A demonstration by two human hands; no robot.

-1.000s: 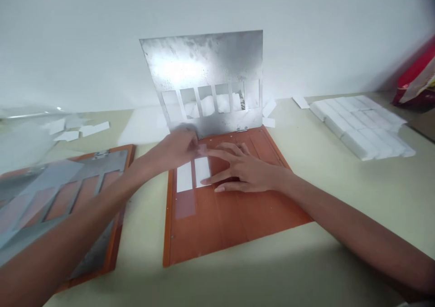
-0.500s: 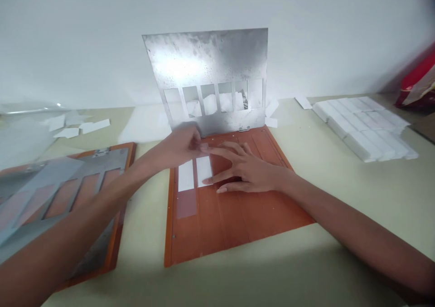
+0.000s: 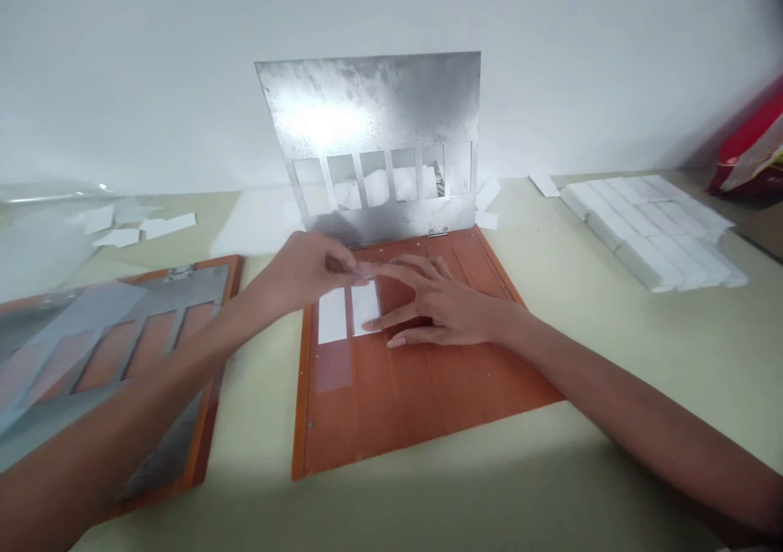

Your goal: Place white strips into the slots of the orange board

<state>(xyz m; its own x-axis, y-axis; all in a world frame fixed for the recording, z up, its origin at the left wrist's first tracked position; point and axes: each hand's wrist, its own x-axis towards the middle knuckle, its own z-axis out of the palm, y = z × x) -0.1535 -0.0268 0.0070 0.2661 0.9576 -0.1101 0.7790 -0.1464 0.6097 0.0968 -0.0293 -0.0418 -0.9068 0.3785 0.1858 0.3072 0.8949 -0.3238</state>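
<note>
My left hand (image 3: 304, 271) hangs just above the top end of the orange wooden board (image 3: 422, 393), its fingertips bunched against my right index finger. My right hand (image 3: 437, 303) lies spread on the board, with its fingers reaching over the edge of a white paper strip (image 3: 365, 307). Another white strip (image 3: 332, 315) lies beside that one, and a translucent strip (image 3: 333, 366) lies below it. A hinged metal stencil plate (image 3: 367, 120) with a row of rectangular windows stands upright at the board's far edge. Whether my left fingertips pinch anything is hidden.
On the left, a second orange board (image 3: 211, 356) lies under a grey stencil plate (image 3: 103, 348). Loose white paper pieces (image 3: 119, 236) lie behind it. Stacked white blocks (image 3: 648, 234) sit on the right, with a red bag (image 3: 749, 156) past them. A white wall stands behind.
My left hand has drawn slightly to the left and its fingers have bunched a little. My right hand stays on the board, and the view has shifted only slightly.
</note>
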